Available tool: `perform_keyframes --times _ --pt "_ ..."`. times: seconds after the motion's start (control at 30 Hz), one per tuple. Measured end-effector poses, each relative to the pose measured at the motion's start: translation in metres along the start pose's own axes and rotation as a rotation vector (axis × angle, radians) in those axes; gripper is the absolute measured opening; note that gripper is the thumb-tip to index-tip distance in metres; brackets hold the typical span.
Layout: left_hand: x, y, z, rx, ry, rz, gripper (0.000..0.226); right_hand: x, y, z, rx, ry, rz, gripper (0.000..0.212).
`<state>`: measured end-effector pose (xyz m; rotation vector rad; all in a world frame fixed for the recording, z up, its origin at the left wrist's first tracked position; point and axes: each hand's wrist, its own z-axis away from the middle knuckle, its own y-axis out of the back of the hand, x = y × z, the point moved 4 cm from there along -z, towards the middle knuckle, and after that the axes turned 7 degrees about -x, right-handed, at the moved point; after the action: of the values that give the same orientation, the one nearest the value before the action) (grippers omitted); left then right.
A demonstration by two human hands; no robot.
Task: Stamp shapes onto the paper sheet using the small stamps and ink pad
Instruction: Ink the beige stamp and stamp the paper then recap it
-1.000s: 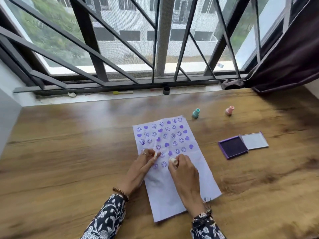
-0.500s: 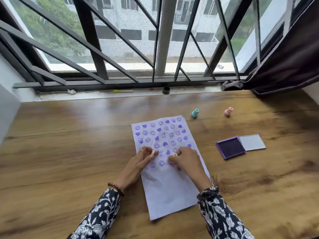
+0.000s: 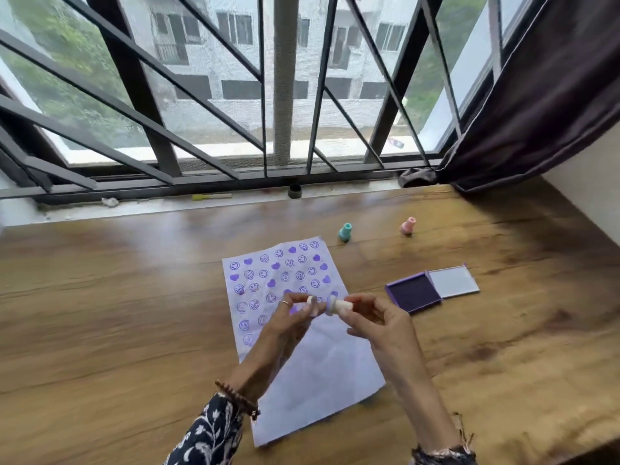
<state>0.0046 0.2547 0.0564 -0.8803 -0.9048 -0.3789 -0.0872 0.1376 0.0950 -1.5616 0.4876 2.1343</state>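
Observation:
A white paper sheet (image 3: pixel 312 374) lies on the wooden table (image 3: pixel 117 313), its upper half covered with purple smiley and heart prints. Both hands are raised above the sheet's middle. My right hand (image 3: pixel 379 327) pinches a small white stamp (image 3: pixel 339 305) held sideways, its purple-stained face pointing left. My left hand (image 3: pixel 288 318) pinches a second small white stamp (image 3: pixel 312 300) just left of it. The purple ink pad (image 3: pixel 413 292) lies open to the right of the sheet, its lid (image 3: pixel 453 282) folded out flat.
A teal stamp (image 3: pixel 345 231) and a pink stamp (image 3: pixel 408 225) stand beyond the sheet's top right corner. A window with dark bars runs along the table's far edge, with a small black cap (image 3: pixel 294 191) on the sill. A dark curtain (image 3: pixel 543 95) hangs at the right.
Both hands have lifted off the sheet, each with a stamp. The right-hand stamp is now turned on its side, facing the left hand.

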Motion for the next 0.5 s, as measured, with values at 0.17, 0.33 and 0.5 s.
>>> perform_keyframes --times 0.17,0.33,0.5 --pt "0.001 -0.032 -0.009 -0.002 0.035 -0.007 0.012 -0.012 0.020 0.003 0.020 0.076 0.173 0.018" --pt "-0.007 -0.039 -0.018 -0.041 0.026 -0.038 0.008 -0.022 0.035 0.001 -0.017 0.113 0.187 0.021" --pt "-0.008 -0.044 -0.027 -0.156 0.005 -0.133 0.022 -0.030 0.049 -0.007 -0.036 0.125 0.185 0.022"
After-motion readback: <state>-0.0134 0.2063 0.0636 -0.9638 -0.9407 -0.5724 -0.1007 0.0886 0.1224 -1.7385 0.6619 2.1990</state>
